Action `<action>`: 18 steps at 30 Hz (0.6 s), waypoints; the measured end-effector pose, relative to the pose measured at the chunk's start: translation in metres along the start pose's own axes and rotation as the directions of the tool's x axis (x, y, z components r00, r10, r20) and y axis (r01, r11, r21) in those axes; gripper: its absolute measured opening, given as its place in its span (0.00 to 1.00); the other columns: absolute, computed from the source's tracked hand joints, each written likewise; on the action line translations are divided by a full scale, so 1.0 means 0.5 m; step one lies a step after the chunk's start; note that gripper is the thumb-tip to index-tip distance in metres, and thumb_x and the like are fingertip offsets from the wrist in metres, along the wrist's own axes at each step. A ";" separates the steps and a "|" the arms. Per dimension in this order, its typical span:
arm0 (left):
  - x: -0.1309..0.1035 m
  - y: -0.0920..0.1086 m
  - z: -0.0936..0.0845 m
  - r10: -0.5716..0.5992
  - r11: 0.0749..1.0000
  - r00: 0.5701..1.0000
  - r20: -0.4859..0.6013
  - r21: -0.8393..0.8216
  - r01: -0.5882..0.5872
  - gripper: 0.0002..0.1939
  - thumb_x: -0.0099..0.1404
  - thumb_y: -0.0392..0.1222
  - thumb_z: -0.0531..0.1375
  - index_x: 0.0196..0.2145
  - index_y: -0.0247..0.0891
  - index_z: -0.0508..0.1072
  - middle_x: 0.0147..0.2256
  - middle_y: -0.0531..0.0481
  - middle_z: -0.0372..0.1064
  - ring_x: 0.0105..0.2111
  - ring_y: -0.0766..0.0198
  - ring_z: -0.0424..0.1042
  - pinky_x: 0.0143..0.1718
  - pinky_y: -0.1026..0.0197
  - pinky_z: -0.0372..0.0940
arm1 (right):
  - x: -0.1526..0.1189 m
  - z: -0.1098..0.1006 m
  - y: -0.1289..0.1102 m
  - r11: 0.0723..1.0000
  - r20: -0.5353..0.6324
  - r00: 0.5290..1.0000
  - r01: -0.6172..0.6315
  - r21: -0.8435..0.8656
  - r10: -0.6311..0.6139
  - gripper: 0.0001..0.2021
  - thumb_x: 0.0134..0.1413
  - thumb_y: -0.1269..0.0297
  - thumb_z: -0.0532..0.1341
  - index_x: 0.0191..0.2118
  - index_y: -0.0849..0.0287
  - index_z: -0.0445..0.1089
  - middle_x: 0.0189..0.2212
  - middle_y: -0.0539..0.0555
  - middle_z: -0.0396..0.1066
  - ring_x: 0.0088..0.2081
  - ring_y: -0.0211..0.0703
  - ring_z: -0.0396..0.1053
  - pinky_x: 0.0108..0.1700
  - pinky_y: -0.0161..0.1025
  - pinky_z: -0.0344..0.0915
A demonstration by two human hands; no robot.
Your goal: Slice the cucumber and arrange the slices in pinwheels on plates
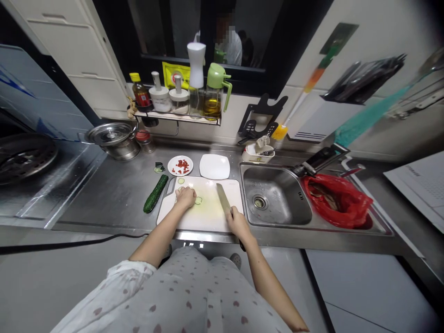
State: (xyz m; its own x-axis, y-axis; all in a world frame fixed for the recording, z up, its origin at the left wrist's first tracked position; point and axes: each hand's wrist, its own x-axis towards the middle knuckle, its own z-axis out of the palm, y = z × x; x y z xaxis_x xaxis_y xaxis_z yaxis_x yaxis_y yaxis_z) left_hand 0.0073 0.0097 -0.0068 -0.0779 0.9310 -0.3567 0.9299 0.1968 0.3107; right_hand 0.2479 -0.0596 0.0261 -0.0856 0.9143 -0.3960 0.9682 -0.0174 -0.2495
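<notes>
Gripping a knife [222, 194] in the right hand [238, 224], apart from the left hand [187, 197], curled on the cutting board [208, 220] beside cucumber slices [198, 200], with hold unclear. Best to tuck fingertips well back from the blade [224, 200].

Pic bright over the steel counter [111, 194], w/ glare on its left side. Window [253, 41] dark, w/ reflections. Edges stretched, corners dark & a bit blurry.

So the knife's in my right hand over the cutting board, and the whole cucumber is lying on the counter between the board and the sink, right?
Not quite: the head view shows the cucumber on the other side of the cutting board, away from the sink. The knife is in your right hand over the board.
</notes>
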 end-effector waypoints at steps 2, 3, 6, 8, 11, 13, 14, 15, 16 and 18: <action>-0.007 0.006 0.002 -0.003 1.000 1.000 -0.020 0.007 0.003 0.07 0.61 0.43 0.58 0.34 0.42 0.75 0.46 0.43 0.70 0.51 0.47 0.61 0.50 0.47 0.50 | 0.006 0.000 0.006 0.999 -0.015 0.999 -0.031 0.023 0.031 0.14 0.69 0.60 0.43 0.51 0.59 0.59 0.42 0.59 0.74 0.42 0.44 0.71 0.35 0.35 0.53; -0.010 0.009 0.004 -0.007 1.000 1.000 -0.028 0.006 0.007 0.07 0.60 0.44 0.59 0.35 0.42 0.74 0.47 0.43 0.70 0.51 0.47 0.61 0.50 0.47 0.50 | 0.009 -0.001 0.009 0.999 -0.017 0.999 -0.042 0.024 0.042 0.14 0.69 0.60 0.43 0.51 0.59 0.59 0.42 0.59 0.74 0.42 0.44 0.71 0.35 0.35 0.52; -0.017 0.018 0.008 -0.021 1.000 0.999 -0.050 -0.023 0.020 0.07 0.58 0.43 0.61 0.35 0.41 0.73 0.47 0.43 0.70 0.51 0.47 0.62 0.50 0.47 0.50 | 0.014 -0.006 0.012 0.998 -0.004 0.998 -0.064 0.001 0.064 0.15 0.69 0.60 0.42 0.51 0.59 0.60 0.42 0.59 0.74 0.42 0.45 0.71 0.35 0.36 0.52; -0.022 0.022 0.008 -0.026 0.998 0.998 -0.053 -0.064 0.022 0.04 0.58 0.40 0.60 0.34 0.41 0.72 0.43 0.45 0.72 0.50 0.48 0.64 0.50 0.48 0.50 | 0.016 -0.008 0.012 0.997 0.009 0.997 -0.072 -0.011 0.072 0.15 0.69 0.60 0.42 0.51 0.59 0.60 0.43 0.59 0.74 0.43 0.45 0.71 0.35 0.36 0.53; -0.035 0.025 0.005 -0.047 0.980 0.998 -0.040 -0.197 0.038 0.02 0.59 0.40 0.59 0.32 0.42 0.71 0.37 0.50 0.74 0.45 0.53 0.69 0.50 0.50 0.51 | 0.018 -0.008 0.010 0.997 0.024 0.997 -0.079 -0.009 0.079 0.15 0.69 0.61 0.42 0.51 0.58 0.61 0.43 0.60 0.74 0.43 0.45 0.71 0.36 0.36 0.54; -0.049 0.022 0.004 -0.064 0.951 0.997 -0.038 -0.305 0.050 0.02 0.59 0.41 0.60 0.32 0.42 0.71 0.35 0.53 0.75 0.40 0.58 0.71 0.50 0.52 0.53 | 0.020 -0.008 0.009 0.996 0.032 0.996 -0.087 -0.003 0.087 0.16 0.68 0.60 0.43 0.51 0.58 0.62 0.43 0.60 0.74 0.43 0.46 0.71 0.36 0.36 0.54; -0.058 0.017 0.004 -0.072 0.936 0.996 -0.044 -0.348 0.052 0.03 0.59 0.42 0.61 0.32 0.42 0.72 0.35 0.54 0.75 0.38 0.60 0.72 0.49 0.53 0.53 | 0.021 -0.007 0.009 0.996 0.035 0.995 -0.092 0.000 0.092 0.16 0.68 0.60 0.43 0.51 0.58 0.62 0.43 0.60 0.74 0.43 0.47 0.71 0.36 0.36 0.54; -0.067 0.010 0.004 -0.079 0.923 0.996 -0.052 -0.381 0.053 0.04 0.58 0.42 0.61 0.33 0.42 0.72 0.35 0.55 0.75 0.38 0.61 0.72 0.48 0.55 0.54 | 0.022 -0.006 0.010 0.996 0.036 0.995 -0.095 0.003 0.094 0.16 0.68 0.60 0.43 0.51 0.58 0.62 0.44 0.60 0.74 0.43 0.47 0.71 0.37 0.37 0.55; -0.077 0.000 0.005 -0.088 0.914 0.994 -0.060 -0.402 0.057 0.05 0.58 0.42 0.62 0.33 0.43 0.72 0.34 0.55 0.75 0.37 0.62 0.72 0.48 0.55 0.55 | 0.023 -0.005 0.010 0.995 0.035 0.995 -0.095 0.007 0.095 0.16 0.68 0.60 0.43 0.51 0.58 0.62 0.44 0.60 0.74 0.43 0.47 0.71 0.37 0.37 0.55; -0.096 -0.026 0.008 -0.117 0.905 0.991 -0.069 -0.419 0.077 0.05 0.58 0.41 0.62 0.34 0.43 0.73 0.34 0.55 0.76 0.37 0.62 0.72 0.47 0.57 0.56 | 0.026 -0.002 0.012 0.995 0.033 0.995 -0.095 0.013 0.094 0.16 0.68 0.59 0.43 0.51 0.57 0.62 0.44 0.60 0.74 0.44 0.47 0.71 0.38 0.37 0.56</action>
State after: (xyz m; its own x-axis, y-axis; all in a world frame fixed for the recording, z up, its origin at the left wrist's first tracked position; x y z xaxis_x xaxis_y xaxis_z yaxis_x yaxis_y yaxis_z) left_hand 0.0003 -0.0386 0.0026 -0.2107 0.9206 -0.3287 0.6846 0.3790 0.6227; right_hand 0.2529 -0.0474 0.0205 -0.0018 0.8948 -0.4465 0.9687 -0.1092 -0.2228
